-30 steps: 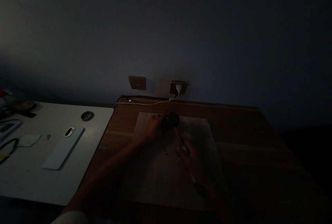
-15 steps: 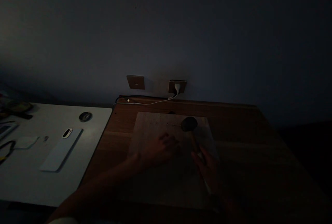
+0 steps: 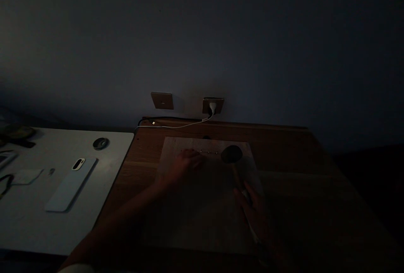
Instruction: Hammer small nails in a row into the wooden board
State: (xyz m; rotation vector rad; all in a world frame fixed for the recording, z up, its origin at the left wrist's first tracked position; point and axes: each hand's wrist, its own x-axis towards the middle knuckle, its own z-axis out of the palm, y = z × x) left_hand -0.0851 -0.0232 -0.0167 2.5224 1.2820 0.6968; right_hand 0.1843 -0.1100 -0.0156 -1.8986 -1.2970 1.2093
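Note:
In the dim head view a pale wooden board (image 3: pixel 205 218) lies on the brown table. A row of small shiny nails (image 3: pixel 208 152) runs along its far part. My left hand (image 3: pixel 188 161) is at the left end of this row, fingers curled down close to the board; whatever they pinch is too small and dark to make out. My right hand (image 3: pixel 255 207) is wrapped around the handle of a mallet (image 3: pixel 231 154) with a dark head. The mallet head is over the board's far right part, just right of the nails.
To the left stands a white table (image 3: pixel 85 210) with a phone (image 3: pixel 72 184), a roll of tape (image 3: pixel 101 143) and other small items. Behind the board, a white cable (image 3: pixel 186 125) runs along the brown table (image 3: pixel 293 163) to a wall socket (image 3: pixel 213 105).
My left hand has moved left and away from me, to the left part of the nail row. My right hand still holds the mallet, almost in the same place. The view has shifted slightly.

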